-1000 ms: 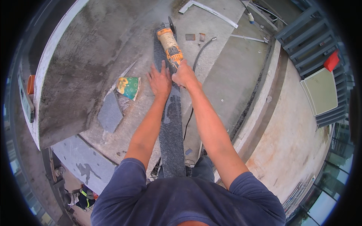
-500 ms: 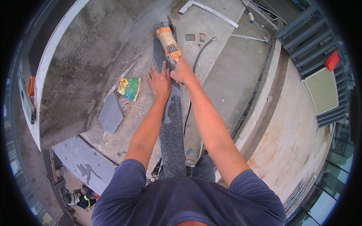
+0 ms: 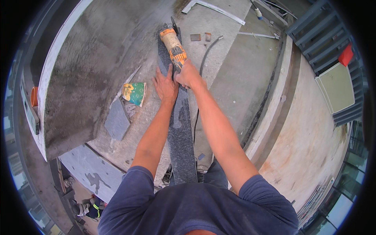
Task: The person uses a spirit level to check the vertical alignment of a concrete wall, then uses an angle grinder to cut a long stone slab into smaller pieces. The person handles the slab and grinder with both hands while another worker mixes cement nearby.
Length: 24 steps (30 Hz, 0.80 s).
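A long strip of dark speckled stone (image 3: 182, 150) runs from my body away to the far end. On its far part lies an orange and dusty angle grinder (image 3: 171, 42), its disc (image 3: 174, 26) standing up at the strip's far right edge. My right hand (image 3: 190, 75) is wrapped round the grinder's rear end. Beside it, my left hand (image 3: 166, 85) rests on the stone with fingers stretched and apart, holding nothing. Its palm side is hidden. A dark wet-looking patch shows on the stone just nearer than my hands.
A green and yellow packet (image 3: 135, 94) and a grey stone offcut (image 3: 117, 120) lie to the left. A black cable (image 3: 204, 58) runs along the right side. Two small pieces, a white angled bar (image 3: 217, 13) and a low kerb (image 3: 274, 105) lie beyond. Someone (image 3: 93, 207) is at lower left.
The whole view has turned and shifted slightly. Both hands and the angle grinder keep about the same place on the stone strip.
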Available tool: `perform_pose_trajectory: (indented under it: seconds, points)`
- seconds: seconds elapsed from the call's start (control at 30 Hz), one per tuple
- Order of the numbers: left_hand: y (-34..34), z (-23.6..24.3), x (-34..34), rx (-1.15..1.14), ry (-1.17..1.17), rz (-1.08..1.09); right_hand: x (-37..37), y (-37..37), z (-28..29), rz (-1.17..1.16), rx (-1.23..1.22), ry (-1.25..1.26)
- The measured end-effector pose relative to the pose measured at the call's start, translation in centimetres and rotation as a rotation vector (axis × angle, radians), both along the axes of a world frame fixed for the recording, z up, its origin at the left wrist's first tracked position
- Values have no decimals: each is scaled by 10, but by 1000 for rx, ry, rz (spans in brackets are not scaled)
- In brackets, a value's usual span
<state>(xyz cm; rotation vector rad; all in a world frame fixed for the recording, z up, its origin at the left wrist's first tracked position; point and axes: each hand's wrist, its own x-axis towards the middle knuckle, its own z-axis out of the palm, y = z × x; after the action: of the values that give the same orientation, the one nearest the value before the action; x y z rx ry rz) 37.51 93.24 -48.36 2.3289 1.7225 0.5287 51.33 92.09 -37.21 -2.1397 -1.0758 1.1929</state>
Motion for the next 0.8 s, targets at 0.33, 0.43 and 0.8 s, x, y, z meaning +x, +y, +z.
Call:
perform_pose_trajectory:
  seconds: [0.33,0.43,0.8]
  points:
    - [-1,-1,2,6,-26,20,-1,-20,-2,8,-9,-74]
    - [-1,0,0,7,-24,23,0,-17,11,12,-16,4]
    - [0,4,2,-12,4,-1,4,0,-8,20,-5,-12]
